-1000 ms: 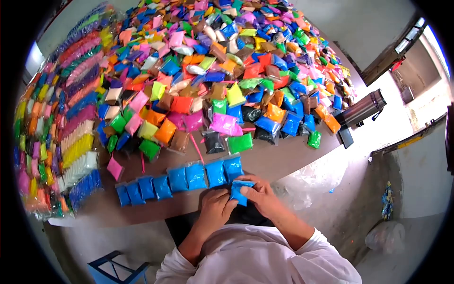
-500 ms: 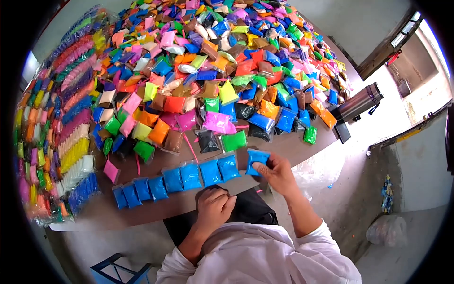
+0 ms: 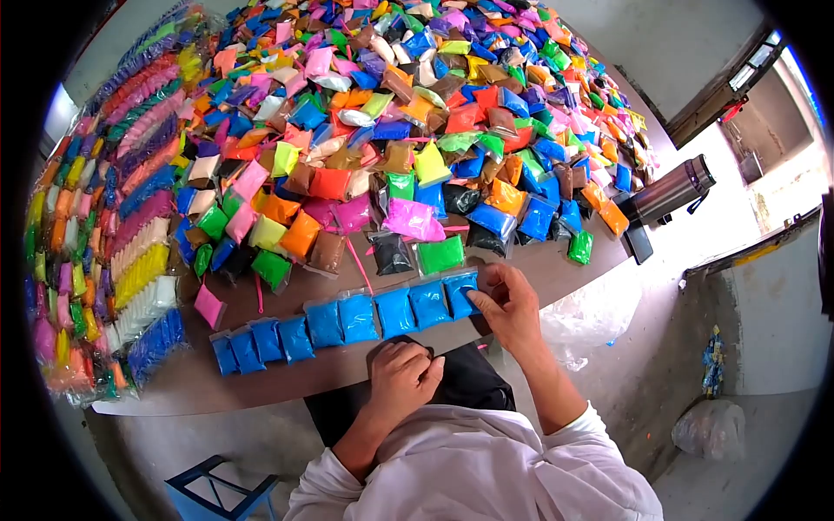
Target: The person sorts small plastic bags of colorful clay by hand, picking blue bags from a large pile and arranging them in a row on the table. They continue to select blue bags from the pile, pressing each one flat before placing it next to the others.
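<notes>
Along the front of the table lies a row of several blue clear-wrapped packets (image 3: 324,325), side by side and slightly overlapping. At the row's right end, my right hand (image 3: 510,306) grips the edge of the last blue packet (image 3: 458,295), thumb on top. That packet lies against its neighbour. My left hand (image 3: 401,375) rests at the table's front edge just below the row, fingers curled in and apart from the packets. Nothing shows in it.
A large heap of small packets (image 3: 417,165) in many colours covers the table (image 3: 200,382). Bundled rows of packets (image 3: 139,234) line the left side. A metal flask (image 3: 669,193) lies tilted at the right edge. A blue stool (image 3: 217,491) stands below.
My right hand has brought the last blue packet down and left against the end of the row. The left hand stays at the table edge. The view has shifted slightly.
</notes>
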Demonstrator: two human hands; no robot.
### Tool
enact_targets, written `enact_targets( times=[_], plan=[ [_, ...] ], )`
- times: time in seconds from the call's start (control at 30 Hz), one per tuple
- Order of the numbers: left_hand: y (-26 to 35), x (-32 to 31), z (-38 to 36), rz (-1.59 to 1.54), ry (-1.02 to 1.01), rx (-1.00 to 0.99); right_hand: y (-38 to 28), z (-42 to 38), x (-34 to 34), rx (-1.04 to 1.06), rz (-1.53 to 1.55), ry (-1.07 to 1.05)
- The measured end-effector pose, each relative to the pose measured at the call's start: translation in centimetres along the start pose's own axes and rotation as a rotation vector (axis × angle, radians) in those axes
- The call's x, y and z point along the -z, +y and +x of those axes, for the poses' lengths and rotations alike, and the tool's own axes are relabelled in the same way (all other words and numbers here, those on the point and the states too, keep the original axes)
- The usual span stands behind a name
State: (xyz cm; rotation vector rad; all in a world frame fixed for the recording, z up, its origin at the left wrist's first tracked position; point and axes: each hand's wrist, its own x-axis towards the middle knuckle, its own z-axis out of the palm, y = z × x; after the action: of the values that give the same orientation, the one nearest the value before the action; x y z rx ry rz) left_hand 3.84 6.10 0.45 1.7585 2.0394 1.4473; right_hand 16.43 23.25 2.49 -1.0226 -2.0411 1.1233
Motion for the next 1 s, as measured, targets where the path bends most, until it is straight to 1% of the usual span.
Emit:
enact_targets(
  times=[0.07, 0.17, 0.23, 0.43, 0.5, 0.57, 0.63, 0.7, 0.73, 0.8, 0.83, 0.9, 1.0],
  plan=[
    [-0.1, -0.1, -0.1, -0.002, -0.005, -0.004, -0.2, -0.6, 0.1, 0.032, -0.048, 0.014],
    [-0.2, -0.1, -0.1, 0.012, -0.009, -0.007, -0.2, -1.3, -0.4, 0.054, -0.062, -0.044],
    [-0.1, -0.1, -0.1, 0.017, -0.006, -0.007, 0.3, -1.4, -0.9, 0.152, -0.110, 0.001],
    [0.1, -0.3, 0.1, 0.020, 0.011, -0.035, 0.6, -0.7, -0.9, 0.192, -0.047, -0.043],
    [0.1, -0.3, 0.2, 0.010, 0.023, -0.059, 0.7, -0.5, -0.3, 0.239, -0.096, -0.038],
    [0.1, -0.2, 0.0, 0.044, 0.004, -0.053, 1.0, -0.3, 0.1, 0.227, -0.031, -0.105],
    [0.0, -0.2, -0.2, 0.047, -0.004, -0.061, 0.7, 0.0, 0.6, 0.261, -0.037, -0.081],
    [0.0, -0.2, -0.2, 0.070, -0.023, -0.040, 0.1, 0.4, 1.2, 0.292, -0.132, 0.107],
    [0.0, -0.2, -0.2, 0.056, -0.022, -0.041, -0.3, 0.8, 1.7, 0.295, -0.135, 0.118],
    [-0.1, -0.4, -0.3, 0.062, -0.020, -0.045, -0.9, 2.4, 3.2, 0.356, -0.408, 0.254],
    [-0.2, -0.4, -0.3, 0.072, -0.018, -0.035, -1.0, 3.2, 3.6, 0.358, -0.410, 0.264],
    [-0.1, -0.3, -0.1, 0.063, -0.015, -0.058, -1.2, 4.7, 4.4, 0.356, -0.666, 0.313],
    [-0.1, -0.4, 0.0, 0.051, -0.016, -0.057, 2.9, 8.0, 4.4, 0.344, -0.743, 0.240]
  ],
)
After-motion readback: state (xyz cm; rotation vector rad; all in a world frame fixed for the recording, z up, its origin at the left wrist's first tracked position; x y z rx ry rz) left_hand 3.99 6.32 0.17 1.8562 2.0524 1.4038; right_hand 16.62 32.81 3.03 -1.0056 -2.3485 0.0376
